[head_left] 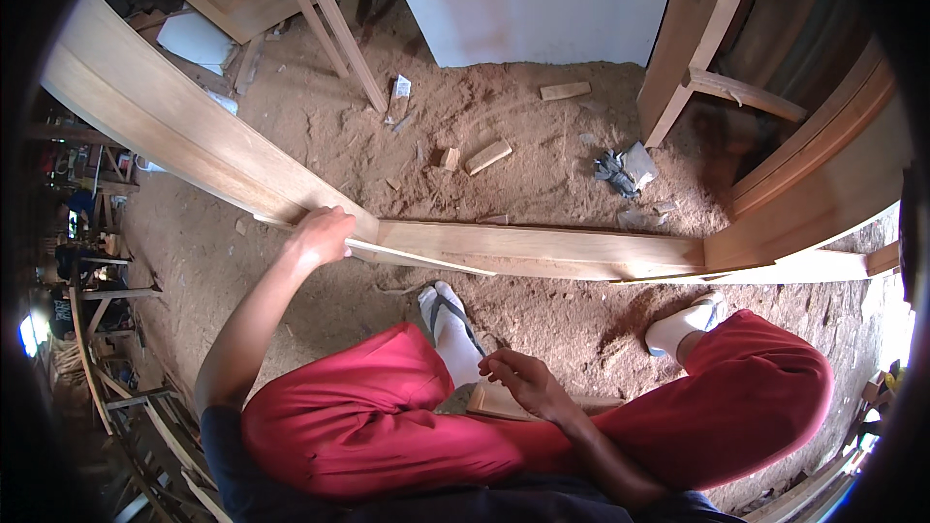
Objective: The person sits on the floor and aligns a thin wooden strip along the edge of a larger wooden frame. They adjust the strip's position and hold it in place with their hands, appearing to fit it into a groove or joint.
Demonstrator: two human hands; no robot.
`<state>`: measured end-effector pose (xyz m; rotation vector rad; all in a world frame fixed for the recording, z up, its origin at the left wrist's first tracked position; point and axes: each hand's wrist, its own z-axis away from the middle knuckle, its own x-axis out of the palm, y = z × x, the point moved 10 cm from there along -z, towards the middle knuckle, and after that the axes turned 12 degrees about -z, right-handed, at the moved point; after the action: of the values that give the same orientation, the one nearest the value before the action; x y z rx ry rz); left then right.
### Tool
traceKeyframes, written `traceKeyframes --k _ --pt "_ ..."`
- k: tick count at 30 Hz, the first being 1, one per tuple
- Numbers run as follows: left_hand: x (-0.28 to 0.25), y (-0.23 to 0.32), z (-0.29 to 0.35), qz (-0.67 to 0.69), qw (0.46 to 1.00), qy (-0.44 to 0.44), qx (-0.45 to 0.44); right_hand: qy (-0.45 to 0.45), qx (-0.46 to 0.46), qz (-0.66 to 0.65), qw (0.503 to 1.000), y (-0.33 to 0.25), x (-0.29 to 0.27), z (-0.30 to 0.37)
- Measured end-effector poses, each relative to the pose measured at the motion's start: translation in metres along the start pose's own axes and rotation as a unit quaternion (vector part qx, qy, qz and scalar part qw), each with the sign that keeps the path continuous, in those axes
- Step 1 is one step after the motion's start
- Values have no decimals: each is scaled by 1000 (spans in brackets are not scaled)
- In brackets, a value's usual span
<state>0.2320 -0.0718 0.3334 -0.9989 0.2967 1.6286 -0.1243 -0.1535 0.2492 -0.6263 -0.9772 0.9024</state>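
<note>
My left hand (320, 234) grips the top edge of a large pale wooden door frame (184, 131) that lies on its side on the sawdust floor. A thin wood strip (417, 259) runs out from under that hand along the frame's rail. My right hand (523, 383) rests low between my knees, fingers curled on a short flat wooden block (496, 402). My legs in red trousers and white socks with sandals stand just in front of the frame's bottom rail (542, 247).
Sawdust floor (504, 155) with wood offcuts (487, 157), a crumpled grey rag (620, 171) and paper scraps. A white panel (533, 0) and more wooden frames (320, 10) lean at the back. Another frame stands at right (823, 194). Stacked timber and a workshop lie at left.
</note>
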Motion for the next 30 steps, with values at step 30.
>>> traceKeyframes --k 30 --pt "39 10 -18 -25 998 -25 60 -4 -12 5 1000 0 2 -2"
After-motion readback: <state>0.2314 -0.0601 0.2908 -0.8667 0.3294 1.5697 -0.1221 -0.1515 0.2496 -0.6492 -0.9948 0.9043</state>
